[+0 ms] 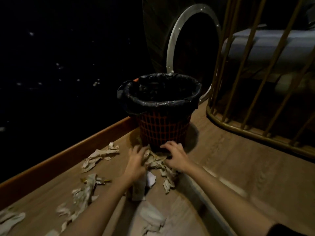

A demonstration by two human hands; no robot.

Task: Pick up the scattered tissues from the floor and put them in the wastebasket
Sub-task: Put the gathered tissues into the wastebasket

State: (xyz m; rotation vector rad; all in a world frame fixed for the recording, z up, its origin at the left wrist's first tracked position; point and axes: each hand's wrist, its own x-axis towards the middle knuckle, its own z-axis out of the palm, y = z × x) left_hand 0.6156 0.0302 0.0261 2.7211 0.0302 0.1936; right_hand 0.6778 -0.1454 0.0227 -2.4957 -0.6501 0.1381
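A red mesh wastebasket (162, 128) with a black bag liner stands on the wooden floor by the wall. Right in front of its base lies a heap of crumpled tissues (156, 161). My left hand (137, 157) presses into the heap's left side with its fingers curled on the paper. My right hand (175, 155) rests on the heap's right side, fingers spread and bent over it. More tissues lie scattered to the left (100, 156), at lower left (83, 195), and between my forearms (151, 217).
A wooden skirting board (68, 155) runs along the left under a dark wall. A gold wire frame (255, 103) curves along the right. Behind the basket stands a dark object with a silver ring (175, 38). A small shiny wrapper (100, 182) lies among the tissues.
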